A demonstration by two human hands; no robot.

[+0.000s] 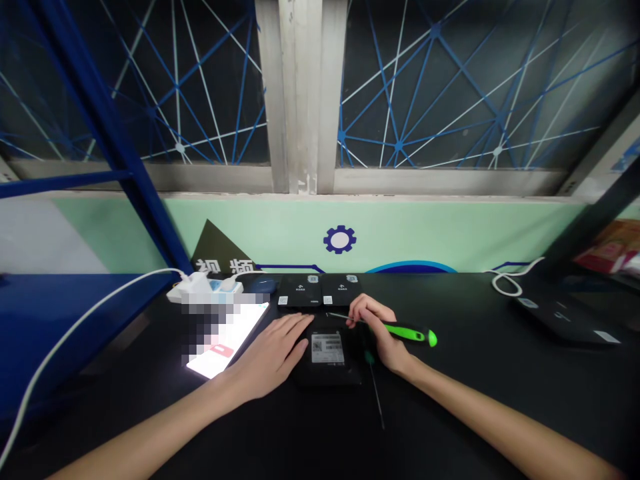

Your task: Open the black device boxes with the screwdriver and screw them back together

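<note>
We saw the left hand [280, 350] laid out flat, its fingers together and holding nothing, at the left edge of a black box [327, 375]; how firmly it pressed there, we could not tell. The box lay between the two hands on the black tabletop [465, 400], with a white printed label [327, 348] facing up. The right hand [376, 327] was closed around a green screwdriver [411, 333] — its handle stuck out to the right, and its thin shaft pointed left near the far edge of the box. We could not tell whether the tip touched it. A second screwdriver [369, 358] lay just right of the box, its shaft towards us.

Behind the box we had two black cases [299, 292] side by side. Left of them were a lit screen [227, 343] and a white power strip [197, 288] — with another flat black device [565, 319] well apart on the right.
</note>
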